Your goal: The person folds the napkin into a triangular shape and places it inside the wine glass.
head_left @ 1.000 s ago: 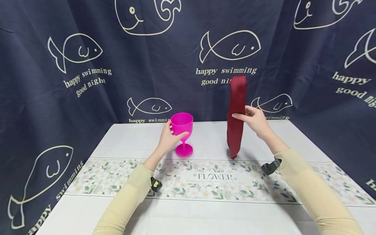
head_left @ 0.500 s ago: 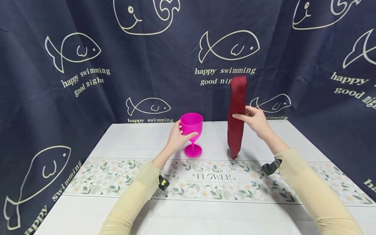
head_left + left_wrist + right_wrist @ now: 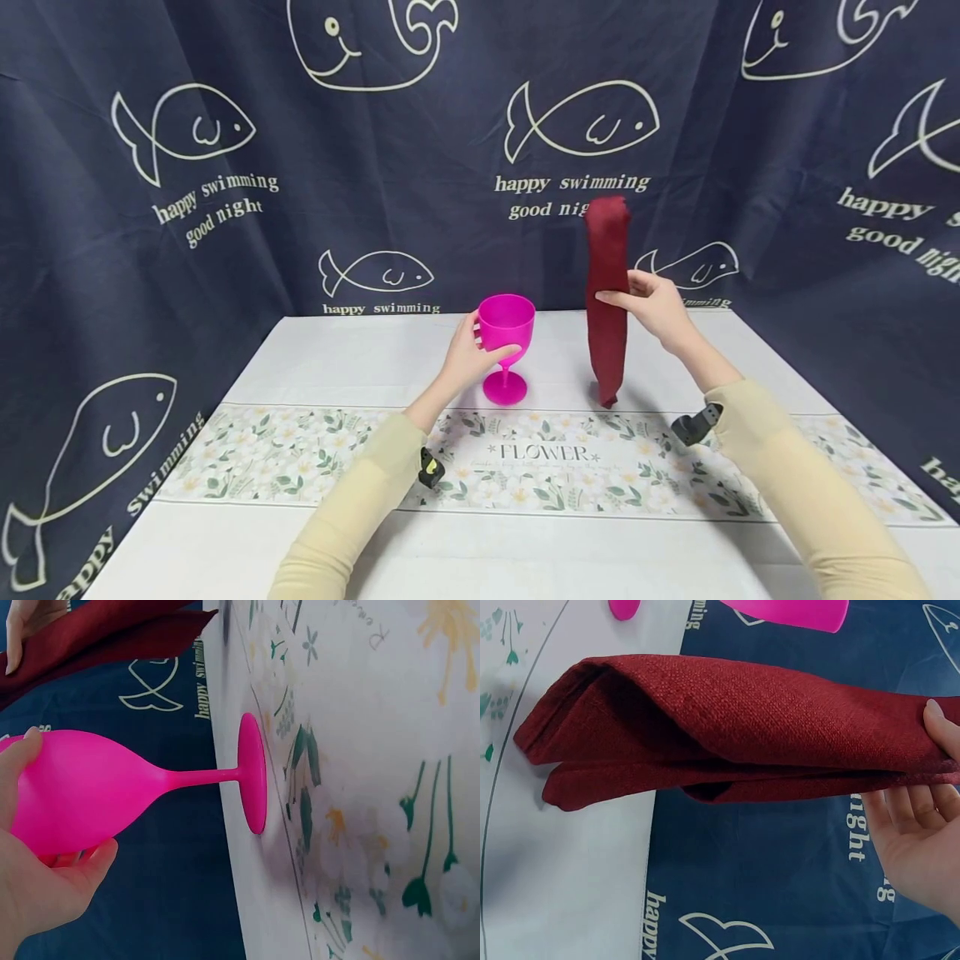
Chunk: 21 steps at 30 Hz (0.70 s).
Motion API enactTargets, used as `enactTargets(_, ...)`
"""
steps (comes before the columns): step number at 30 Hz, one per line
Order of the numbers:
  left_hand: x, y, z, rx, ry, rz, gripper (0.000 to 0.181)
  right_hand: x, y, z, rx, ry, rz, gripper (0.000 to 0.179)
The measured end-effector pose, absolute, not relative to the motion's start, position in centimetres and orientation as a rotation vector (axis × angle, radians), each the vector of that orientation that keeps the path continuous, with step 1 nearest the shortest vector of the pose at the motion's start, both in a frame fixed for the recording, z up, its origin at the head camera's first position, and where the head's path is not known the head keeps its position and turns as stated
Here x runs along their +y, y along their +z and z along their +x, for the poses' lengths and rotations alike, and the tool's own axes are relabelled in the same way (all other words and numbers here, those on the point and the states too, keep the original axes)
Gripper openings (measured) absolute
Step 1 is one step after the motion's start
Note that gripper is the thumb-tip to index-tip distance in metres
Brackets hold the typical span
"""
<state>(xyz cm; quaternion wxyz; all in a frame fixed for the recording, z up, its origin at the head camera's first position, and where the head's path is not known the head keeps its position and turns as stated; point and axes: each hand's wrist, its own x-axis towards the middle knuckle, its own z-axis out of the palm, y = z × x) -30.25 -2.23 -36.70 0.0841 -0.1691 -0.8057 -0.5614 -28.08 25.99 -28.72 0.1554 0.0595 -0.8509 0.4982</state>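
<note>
A bright pink goblet [image 3: 506,321] stands upright left of the cloth, its round foot close over the table. My left hand [image 3: 468,354] grips its bowl from the left, thumb across the front; the other fingers pass behind the bowl. In the left wrist view, the goblet [image 3: 90,787] shows its stem and foot. My right hand [image 3: 656,310] pinches a folded dark red cloth napkin [image 3: 607,250] around its middle, thumb in front. The napkin is held upright, its narrow lower end near the tabletop. Loose folds of the napkin [image 3: 727,720] show in the right wrist view.
A white table [image 3: 360,350] carries a flower-printed strip [image 3: 300,454] across it, lettered FLOWER. Dark blue curtains [image 3: 420,167] with fish drawings hang behind and at both sides. Each wrist wears a small black camera [image 3: 697,423].
My left hand has moved right with the goblet, bringing it nearer the napkin. The right hand stays nearly in place, and the napkin's lower end has swung slightly right.
</note>
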Motion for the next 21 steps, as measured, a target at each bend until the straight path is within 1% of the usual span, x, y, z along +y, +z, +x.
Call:
enactTargets(5,-2.1,-37.0,-30.5,-2.393,-1.679,-0.517,0.083,26.4,-28.3,-28.4,-2.468,1.357,0.201,0.044)
enactTargets(21,-2.2,-37.3,-30.7,-2.404,-1.673,-0.525,0.082,25.7,-25.7,-29.6,-2.672,1.014,0.26,0.048)
